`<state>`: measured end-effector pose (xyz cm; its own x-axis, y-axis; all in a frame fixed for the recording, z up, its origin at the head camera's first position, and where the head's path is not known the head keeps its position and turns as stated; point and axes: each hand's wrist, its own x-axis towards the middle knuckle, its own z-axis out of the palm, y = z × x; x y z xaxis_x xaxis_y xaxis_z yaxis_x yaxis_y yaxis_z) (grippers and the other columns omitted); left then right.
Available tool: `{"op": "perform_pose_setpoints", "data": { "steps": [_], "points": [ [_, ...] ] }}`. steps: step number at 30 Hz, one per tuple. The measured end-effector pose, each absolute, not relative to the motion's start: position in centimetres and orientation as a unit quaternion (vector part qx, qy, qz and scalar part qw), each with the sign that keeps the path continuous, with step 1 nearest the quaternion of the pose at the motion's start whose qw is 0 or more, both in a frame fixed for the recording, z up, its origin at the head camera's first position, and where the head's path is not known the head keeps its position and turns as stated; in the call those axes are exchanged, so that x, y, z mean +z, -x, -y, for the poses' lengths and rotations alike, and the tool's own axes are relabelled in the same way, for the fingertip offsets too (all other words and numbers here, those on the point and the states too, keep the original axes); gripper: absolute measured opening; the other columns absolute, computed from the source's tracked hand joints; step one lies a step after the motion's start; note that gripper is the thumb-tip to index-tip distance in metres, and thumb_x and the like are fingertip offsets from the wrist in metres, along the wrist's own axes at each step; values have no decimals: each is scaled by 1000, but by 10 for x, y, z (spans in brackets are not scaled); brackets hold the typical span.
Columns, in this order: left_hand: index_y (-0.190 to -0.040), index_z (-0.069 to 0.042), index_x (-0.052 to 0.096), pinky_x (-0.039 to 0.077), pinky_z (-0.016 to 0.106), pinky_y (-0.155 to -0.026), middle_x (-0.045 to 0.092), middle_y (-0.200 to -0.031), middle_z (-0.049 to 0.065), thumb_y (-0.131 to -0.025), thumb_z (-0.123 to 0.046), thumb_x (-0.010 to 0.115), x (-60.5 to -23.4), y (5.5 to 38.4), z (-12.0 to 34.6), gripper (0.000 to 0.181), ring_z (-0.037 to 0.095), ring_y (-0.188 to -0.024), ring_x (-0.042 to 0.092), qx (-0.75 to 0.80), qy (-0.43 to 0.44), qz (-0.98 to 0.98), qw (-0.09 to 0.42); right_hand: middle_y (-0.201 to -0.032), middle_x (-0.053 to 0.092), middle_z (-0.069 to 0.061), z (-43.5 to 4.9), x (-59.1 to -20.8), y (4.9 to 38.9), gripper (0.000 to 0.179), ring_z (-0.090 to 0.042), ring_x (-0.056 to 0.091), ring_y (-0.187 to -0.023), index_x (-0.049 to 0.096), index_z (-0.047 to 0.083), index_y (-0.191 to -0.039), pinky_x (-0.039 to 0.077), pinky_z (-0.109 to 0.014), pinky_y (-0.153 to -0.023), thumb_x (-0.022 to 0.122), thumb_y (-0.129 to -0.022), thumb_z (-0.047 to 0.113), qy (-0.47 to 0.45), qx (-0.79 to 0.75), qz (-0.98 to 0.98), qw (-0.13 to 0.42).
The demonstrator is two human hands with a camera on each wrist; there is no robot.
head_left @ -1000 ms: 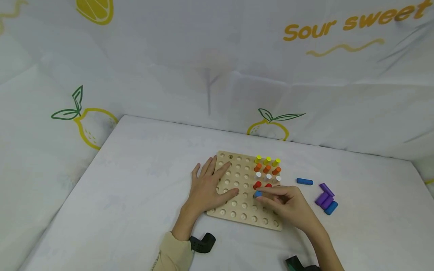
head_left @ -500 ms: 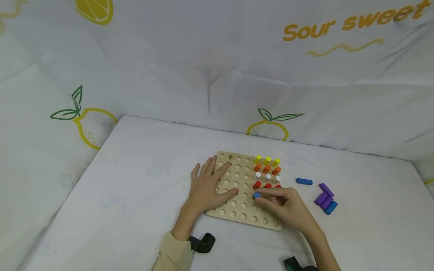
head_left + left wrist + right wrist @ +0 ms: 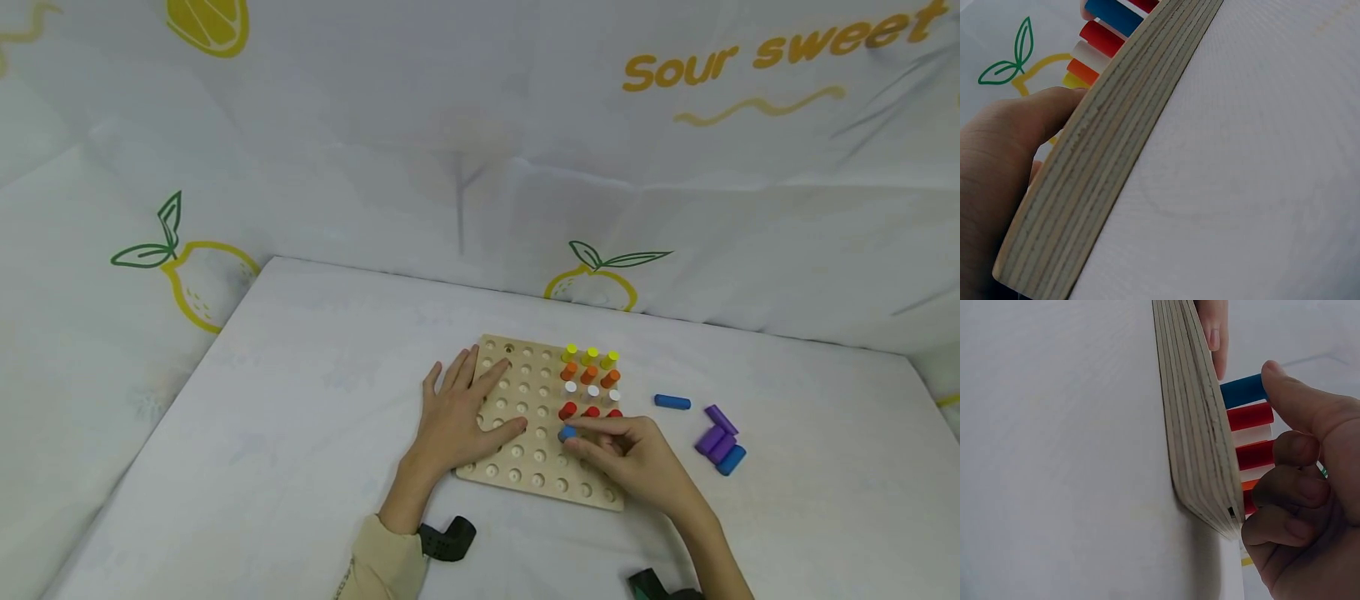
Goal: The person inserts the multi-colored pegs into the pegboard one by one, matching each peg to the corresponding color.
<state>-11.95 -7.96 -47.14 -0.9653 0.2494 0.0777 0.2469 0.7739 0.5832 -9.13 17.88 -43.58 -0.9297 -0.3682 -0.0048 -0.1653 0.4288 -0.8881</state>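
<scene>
L hand [image 3: 453, 417] hides pt pegbrd [image 3: 553, 422] | sleeve [image 3: 390, 552] cut btm | txt [image 3: 343, 580] illeg.

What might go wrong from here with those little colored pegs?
The right hand pinches a blue peg close to the red pegs, so its fingers might knock one askew.

The left hand rests on the pegboard; if it lifted, the board might shift.

The loose purple pegs lie on the table and could roll if bumped.

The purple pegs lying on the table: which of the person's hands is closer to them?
Right. The right hand is just left of the purple pegs, pinching a blue peg at the pegboard; the left hand rests farther away, on the pegboard's left side.
</scene>
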Motion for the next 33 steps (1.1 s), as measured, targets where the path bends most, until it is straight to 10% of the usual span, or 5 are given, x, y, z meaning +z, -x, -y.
{"op": "perform_pose_setpoints", "data": {
  "steps": [33],
  "points": [
    [-155, -23, 47, 8, 65, -125, 27, -168, 18, -83, -64, 64, -468, 119, 79, 84, 34, -159, 23, 315, -128, -940, 10, -56, 34, 4, -184, -433, 90, 21, 3, 30, -51, 80, 10, -112, 29, -22, -42, 77, -92, 16, 149, -505, -845, 97]
  ]
}}
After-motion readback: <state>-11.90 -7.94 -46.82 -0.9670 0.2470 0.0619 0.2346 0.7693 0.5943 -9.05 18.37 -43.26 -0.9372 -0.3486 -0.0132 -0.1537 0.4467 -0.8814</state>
